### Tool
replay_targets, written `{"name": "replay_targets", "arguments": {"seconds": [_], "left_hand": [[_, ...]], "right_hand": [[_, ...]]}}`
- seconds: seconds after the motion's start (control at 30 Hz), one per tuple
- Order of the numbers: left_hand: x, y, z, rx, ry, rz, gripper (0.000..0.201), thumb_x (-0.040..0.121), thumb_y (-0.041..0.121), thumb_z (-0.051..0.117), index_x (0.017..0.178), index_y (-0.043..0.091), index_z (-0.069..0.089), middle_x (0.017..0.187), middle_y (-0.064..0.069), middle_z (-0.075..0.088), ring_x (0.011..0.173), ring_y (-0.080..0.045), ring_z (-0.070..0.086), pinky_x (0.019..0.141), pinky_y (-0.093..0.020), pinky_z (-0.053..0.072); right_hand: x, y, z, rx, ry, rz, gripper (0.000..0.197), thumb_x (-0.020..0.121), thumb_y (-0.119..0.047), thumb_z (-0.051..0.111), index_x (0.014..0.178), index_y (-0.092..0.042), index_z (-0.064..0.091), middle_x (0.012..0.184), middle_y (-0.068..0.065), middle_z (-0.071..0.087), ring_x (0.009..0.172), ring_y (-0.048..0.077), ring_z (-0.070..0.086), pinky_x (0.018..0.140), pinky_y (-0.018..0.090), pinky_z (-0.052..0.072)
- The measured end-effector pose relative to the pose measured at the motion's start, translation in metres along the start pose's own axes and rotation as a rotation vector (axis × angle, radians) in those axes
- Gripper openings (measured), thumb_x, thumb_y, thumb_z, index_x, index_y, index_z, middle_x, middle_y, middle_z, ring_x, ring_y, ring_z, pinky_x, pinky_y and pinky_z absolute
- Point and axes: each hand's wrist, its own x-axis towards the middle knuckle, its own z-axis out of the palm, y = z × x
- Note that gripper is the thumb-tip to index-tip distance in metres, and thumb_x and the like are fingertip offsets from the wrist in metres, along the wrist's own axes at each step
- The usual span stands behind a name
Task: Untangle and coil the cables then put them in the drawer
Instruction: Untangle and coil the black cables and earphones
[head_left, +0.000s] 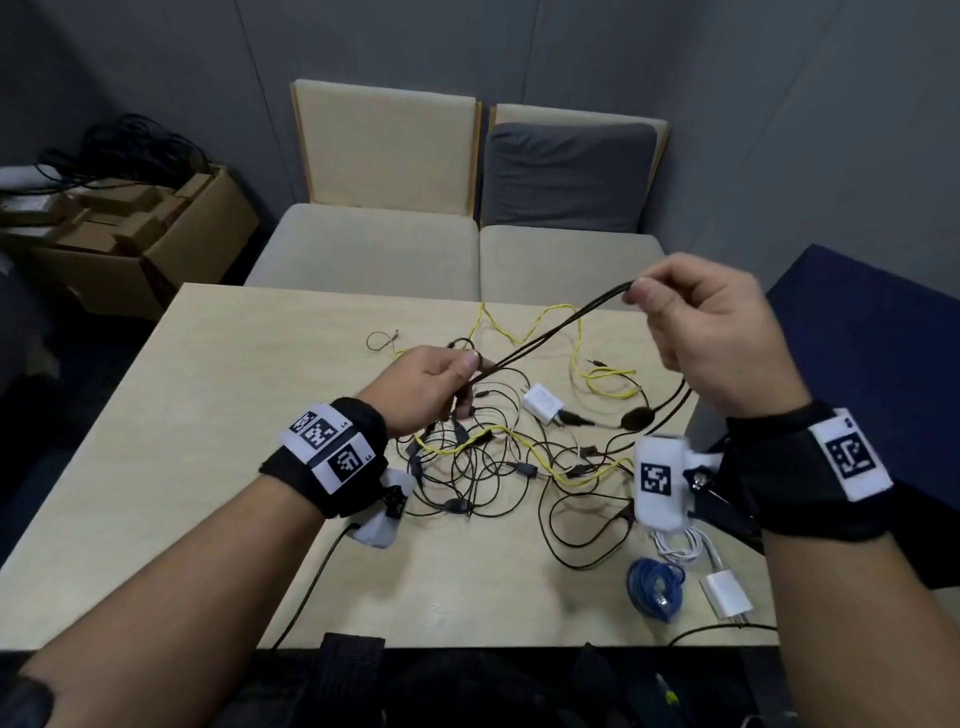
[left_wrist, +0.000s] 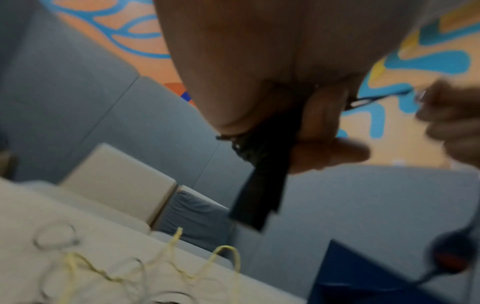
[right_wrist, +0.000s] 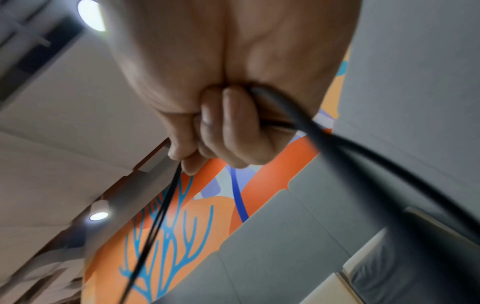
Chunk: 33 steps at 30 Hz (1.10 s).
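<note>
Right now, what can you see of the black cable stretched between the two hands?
The black cable is thin, with a smooth, rubbery-looking jacket. It runs as several strands side by side, taut and slanting up from the left hand to the right hand, held above the table. The left hand's fingers curl round the lower end; the right hand pinches the upper end between thumb and fingertips. More black cable hangs from the right hand. Its full length and plugs cannot be traced.
</note>
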Motion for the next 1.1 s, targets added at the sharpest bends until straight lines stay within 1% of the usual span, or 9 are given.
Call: {"name": "replay_targets", "arguments": {"seconds": [0.13,0.3,0.43,0.5,0.67,0.77,0.87,1.0,1.1], "left_hand": [[-0.010,0.018,0.006,-0.377,-0.216,0.037,0.044,0.103,0.030,0.032,0.106,0.000,0.064,0.049,0.000,0.048,0.040,-0.007,0.039,0.044,-0.015,0.031],[-0.016,0.041,0.011,-0.816,-0.359,0.153,0.040,0.096,0.030,0.039,0.094,0.009,0.072,0.047,0.004,0.046,0.040,-0.011,0.019,0.044,-0.020,0.033],[-0.014,0.056,0.012,-1.153,-0.419,0.267,0.038,0.087,0.030,0.057,0.109,0.001,0.068,0.055,0.000,0.054,0.036,-0.006,0.026,0.047,-0.020,0.041],[-0.008,0.061,0.009,-1.303,-0.421,0.294,0.041,0.087,0.023,0.057,0.118,-0.003,0.062,0.065,-0.003,0.060,0.040,-0.006,0.042,0.056,-0.022,0.047],[0.004,0.074,-0.001,-1.435,-0.079,0.288,0.039,0.091,0.017,0.039,0.124,-0.001,0.050,0.079,-0.002,0.069,0.056,-0.008,0.058,0.070,-0.024,0.054],[0.011,0.069,-0.004,-1.393,0.116,0.275,0.031,0.095,0.013,0.035,0.120,0.003,0.051,0.085,-0.003,0.072,0.065,-0.009,0.065,0.076,-0.024,0.055],[0.018,0.057,-0.005,-1.332,0.227,0.254,0.026,0.099,0.008,0.033,0.119,0.006,0.049,0.090,-0.005,0.073,0.076,-0.013,0.069,0.083,-0.028,0.056],[0.028,0.041,-0.002,-1.165,0.346,0.233,0.033,0.099,0.000,0.035,0.132,0.004,0.039,0.095,-0.007,0.072,0.085,-0.017,0.069,0.092,-0.031,0.052],[0.031,0.028,0.002,-0.978,0.429,0.202,0.041,0.098,-0.003,0.040,0.139,0.002,0.035,0.103,-0.009,0.069,0.090,-0.019,0.069,0.093,-0.030,0.051]], "right_hand": [[0.021,0.013,-0.010,0.025,0.109,0.018,0.019,0.080,-0.043,0.058,0.070,-0.028,0.064,0.044,-0.012,0.035,0.042,0.014,0.027,0.044,0.027,0.024],[0.037,0.044,-0.005,0.010,0.178,0.124,0.019,0.086,-0.034,0.054,0.070,-0.023,0.058,0.043,-0.011,0.035,0.037,0.010,0.029,0.041,0.018,0.025],[0.033,0.066,0.017,-0.086,0.106,0.147,0.026,0.093,-0.034,0.053,0.070,-0.023,0.057,0.042,-0.016,0.041,0.040,0.002,0.033,0.044,0.024,0.029],[0.027,0.074,0.031,-0.140,0.034,0.171,0.029,0.097,-0.030,0.052,0.070,-0.022,0.056,0.042,-0.020,0.044,0.040,0.000,0.039,0.046,0.019,0.029],[-0.002,0.082,0.064,-0.223,-0.133,0.196,0.028,0.097,-0.030,0.051,0.072,-0.020,0.057,0.055,-0.012,0.047,0.052,0.001,0.041,0.054,0.023,0.031],[-0.018,0.072,0.075,-0.272,-0.235,0.171,0.024,0.097,-0.025,0.051,0.077,-0.016,0.060,0.055,-0.012,0.049,0.054,-0.004,0.045,0.051,0.012,0.031],[-0.028,0.062,0.082,-0.267,-0.318,0.185,0.020,0.098,-0.022,0.051,0.083,-0.015,0.061,0.050,-0.020,0.051,0.053,-0.006,0.047,0.051,0.011,0.033],[-0.040,0.054,0.086,-0.231,-0.378,0.158,0.020,0.097,-0.020,0.052,0.082,-0.014,0.062,0.058,-0.007,0.048,0.059,0.001,0.044,0.057,0.014,0.034],[-0.044,0.049,0.085,-0.254,-0.424,0.150,0.019,0.096,-0.024,0.054,0.079,-0.026,0.061,0.062,-0.006,0.054,0.063,0.004,0.047,0.058,0.017,0.035]]}}
